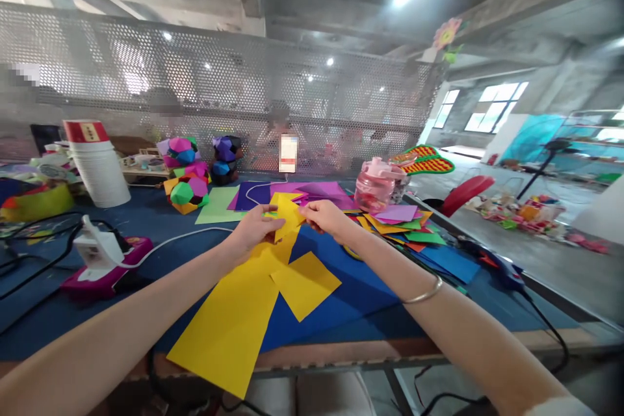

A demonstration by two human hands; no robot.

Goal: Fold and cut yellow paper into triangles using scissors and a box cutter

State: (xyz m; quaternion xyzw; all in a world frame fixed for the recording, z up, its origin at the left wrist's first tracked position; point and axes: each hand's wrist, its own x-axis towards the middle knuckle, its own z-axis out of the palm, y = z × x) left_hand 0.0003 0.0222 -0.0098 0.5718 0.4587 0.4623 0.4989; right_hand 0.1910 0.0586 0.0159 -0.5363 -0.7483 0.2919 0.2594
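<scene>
1. I see the left hand (254, 226) with its thumb and fingers pinched on the left side of a small yellow piece (288, 216).
2. I see the right hand (325, 216) with its fingertips closed on the right side of that same piece; a bangle (426, 291) circles the forearm behind it.
3. Between the two hands, I have the piece lifted over the middle of the surface (185, 255).
4. Below it, a long yellow sheet (229, 318) runs toward me and overhangs the surface's near edge.
5. Just right of that sheet, I make out a loose yellow square (308, 286), its corner touching the sheet, over blue paper (336, 312).
6. Toward the right edge, I have a pile of coloured paper (409, 227), with a pink jar (374, 187) just behind it.
7. At the far edge, near the middle, I see a lit phone (288, 153).
8. Toward the far left corner stand stacked cups (100, 172); faceted paper balls (188, 192) sit right of them, and a magenta power strip (88, 283) lies nearer me.
</scene>
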